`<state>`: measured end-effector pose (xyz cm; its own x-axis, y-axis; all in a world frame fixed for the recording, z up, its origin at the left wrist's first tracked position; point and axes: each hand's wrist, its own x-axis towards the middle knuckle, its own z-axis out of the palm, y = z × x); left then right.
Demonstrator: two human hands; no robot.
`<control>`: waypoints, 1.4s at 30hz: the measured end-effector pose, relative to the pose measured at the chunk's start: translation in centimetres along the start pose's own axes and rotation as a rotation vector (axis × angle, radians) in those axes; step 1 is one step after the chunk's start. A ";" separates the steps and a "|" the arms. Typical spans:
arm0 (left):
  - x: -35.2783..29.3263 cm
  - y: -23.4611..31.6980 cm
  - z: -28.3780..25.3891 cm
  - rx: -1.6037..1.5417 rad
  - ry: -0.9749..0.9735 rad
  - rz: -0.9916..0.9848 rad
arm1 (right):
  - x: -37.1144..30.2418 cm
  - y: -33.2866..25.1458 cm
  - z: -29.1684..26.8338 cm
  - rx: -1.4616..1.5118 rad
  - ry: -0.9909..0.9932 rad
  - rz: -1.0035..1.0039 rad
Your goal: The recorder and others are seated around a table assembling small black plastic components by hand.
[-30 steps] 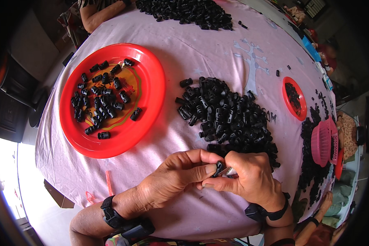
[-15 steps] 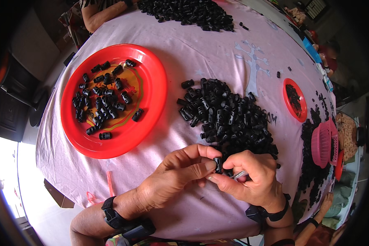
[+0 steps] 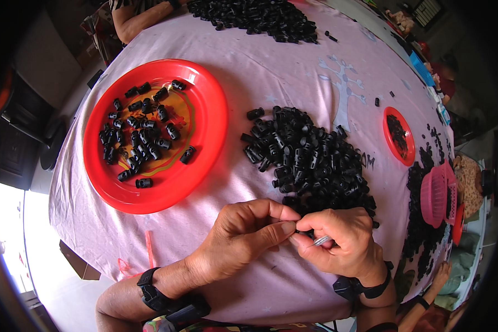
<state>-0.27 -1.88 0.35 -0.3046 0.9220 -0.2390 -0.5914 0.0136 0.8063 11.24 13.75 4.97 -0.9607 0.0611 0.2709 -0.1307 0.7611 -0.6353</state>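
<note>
My left hand (image 3: pixel 240 238) pinches a small black cord lock (image 3: pixel 304 233) between thumb and forefinger, with most of it hidden by fingers. Against it, my right hand (image 3: pixel 346 240) is closed, and a thin silvery metal tool (image 3: pixel 322 240) sticks out of its grip; its exact kind does not show. The fingertips of both hands meet at the cord lock. Just beyond them lies a large heap of black cord locks (image 3: pixel 310 157). A red round plate (image 3: pixel 211 133) to the left holds several more, scattered over its yellow patterned middle.
A pink cloth (image 3: pixel 260 66) covers the table. Another black heap (image 3: pixel 254 19) lies at the far side, near another person's arm (image 3: pixel 144 22). On the right are a small red dish (image 3: pixel 408 138), a pink basket (image 3: pixel 434 193) and spread black pieces. Another person's hand (image 3: pixel 441 274) shows lower right.
My right fingers have moved in against my left fingertips, covering the cord lock that stood visible between them. The metal tool has tilted slightly. Plate and heaps look the same.
</note>
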 end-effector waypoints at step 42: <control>0.3 -0.2 -0.9 -0.410 -0.118 -0.287 | 0.1 -0.1 0.2 -0.019 -0.008 0.116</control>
<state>-0.94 -1.94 -0.40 -0.0147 0.9412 -0.3374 -0.8902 0.1414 0.4332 11.14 13.58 4.87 -0.9711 0.1446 0.1900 -0.0136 0.7611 -0.6485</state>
